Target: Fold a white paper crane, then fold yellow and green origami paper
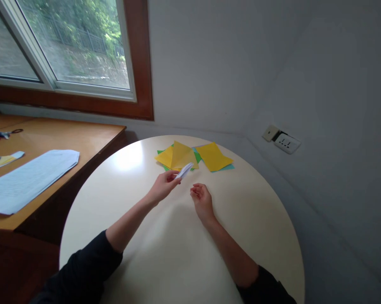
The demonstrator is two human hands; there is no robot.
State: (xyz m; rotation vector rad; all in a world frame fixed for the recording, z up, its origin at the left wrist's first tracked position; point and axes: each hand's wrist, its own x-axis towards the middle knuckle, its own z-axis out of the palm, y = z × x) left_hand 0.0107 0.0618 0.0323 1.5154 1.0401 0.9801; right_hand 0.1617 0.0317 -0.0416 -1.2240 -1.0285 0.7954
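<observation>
My left hand (163,185) is closed on a folded piece of pale white-lavender paper (184,170), pinching its lower end between thumb and fingers. The paper is held tilted above the round table, its far tip pointing up and right. To the right of it, my right hand (203,202) hovers with loosely curled fingers, apart from the paper, and nothing shows in it. Just beyond both hands lie yellow paper sheets (184,155) over green ones. Beside them is another yellow sheet (214,155) on top of a light blue sheet (228,167).
The white round table (247,219) fills the middle. On the left stands a wooden desk (92,135) with a stack of white papers (35,177) and scissors (3,135). A window (79,46) is behind. A wall socket (287,143) is on the right.
</observation>
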